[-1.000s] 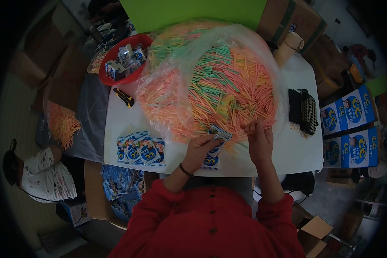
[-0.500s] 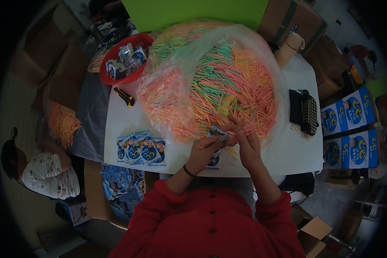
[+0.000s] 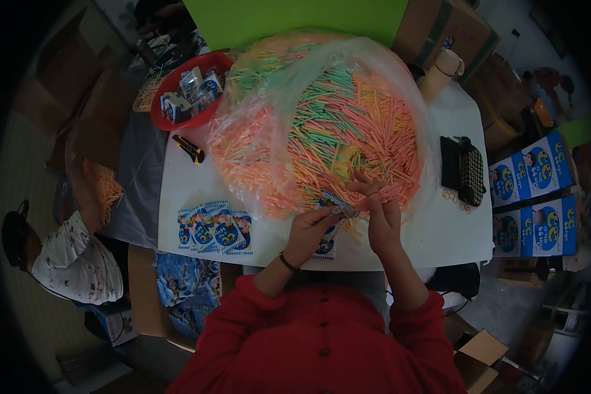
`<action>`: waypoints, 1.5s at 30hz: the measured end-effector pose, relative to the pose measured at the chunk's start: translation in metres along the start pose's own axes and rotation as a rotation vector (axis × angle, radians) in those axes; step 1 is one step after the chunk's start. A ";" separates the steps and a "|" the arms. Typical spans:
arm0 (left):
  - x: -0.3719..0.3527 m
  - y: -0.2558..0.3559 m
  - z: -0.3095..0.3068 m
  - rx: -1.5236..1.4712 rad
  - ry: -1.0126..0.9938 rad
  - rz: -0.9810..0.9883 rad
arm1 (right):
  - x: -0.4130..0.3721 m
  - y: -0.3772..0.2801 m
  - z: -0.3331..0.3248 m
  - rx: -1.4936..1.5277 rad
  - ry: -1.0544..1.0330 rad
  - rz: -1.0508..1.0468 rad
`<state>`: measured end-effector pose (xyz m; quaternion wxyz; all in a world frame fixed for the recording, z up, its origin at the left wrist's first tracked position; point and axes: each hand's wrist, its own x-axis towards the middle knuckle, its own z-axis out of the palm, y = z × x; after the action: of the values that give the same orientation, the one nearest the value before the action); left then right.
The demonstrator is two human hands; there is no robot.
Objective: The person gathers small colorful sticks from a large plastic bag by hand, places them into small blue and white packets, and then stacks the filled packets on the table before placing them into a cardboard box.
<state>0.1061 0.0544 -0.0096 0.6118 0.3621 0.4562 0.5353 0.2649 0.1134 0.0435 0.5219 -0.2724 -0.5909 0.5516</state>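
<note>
My left hand [image 3: 307,233] pinches a small blue-and-white printed packet [image 3: 339,203] at the table's front edge. Close beside it, my right hand [image 3: 384,223] is closed on a few short pink sticks [image 3: 389,193], whose ends stick out past the fingers. Where the hands meet, the packet's opening is too small to make out. Just beyond them lies a big heap of pink, orange, yellow and green sticks [image 3: 328,111] in a clear plastic bag [image 3: 368,56]. Another packet [image 3: 325,248] rests on the table below my left hand. Several flat packets [image 3: 215,228] overlap to the left.
A red bowl [image 3: 156,111] of packets and a yellow-black box cutter [image 3: 189,150] are at the left. At the right are a black pouch [image 3: 471,172], a beige bottle [image 3: 440,75] and printed boxes [image 3: 535,197]. A carton of packets [image 3: 187,282] and another person [image 3: 79,262] are lower left.
My right hand has shifted slightly, with the pink sticks still in its fingers. The left hand stays nearly in place with the packet. The person at left has raised an arm toward their sticks.
</note>
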 end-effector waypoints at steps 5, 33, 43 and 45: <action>0.000 0.000 0.003 -0.001 -0.016 0.045 | -0.002 0.005 0.004 -0.107 -0.077 -0.040; -0.038 0.044 -0.074 -0.209 0.137 0.407 | 0.000 -0.004 -0.084 -1.214 -0.170 -0.143; -0.063 0.084 -0.135 1.681 0.882 0.681 | 0.048 0.032 -0.059 -1.393 -0.552 -0.413; -0.059 0.078 -0.114 1.633 0.753 0.710 | 0.051 0.037 -0.061 -1.521 -0.667 -0.356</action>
<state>-0.0276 0.0037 0.0360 -0.2121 0.5972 0.7180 0.2878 0.2959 0.1902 0.0161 0.0742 -0.2750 -0.9580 -0.0349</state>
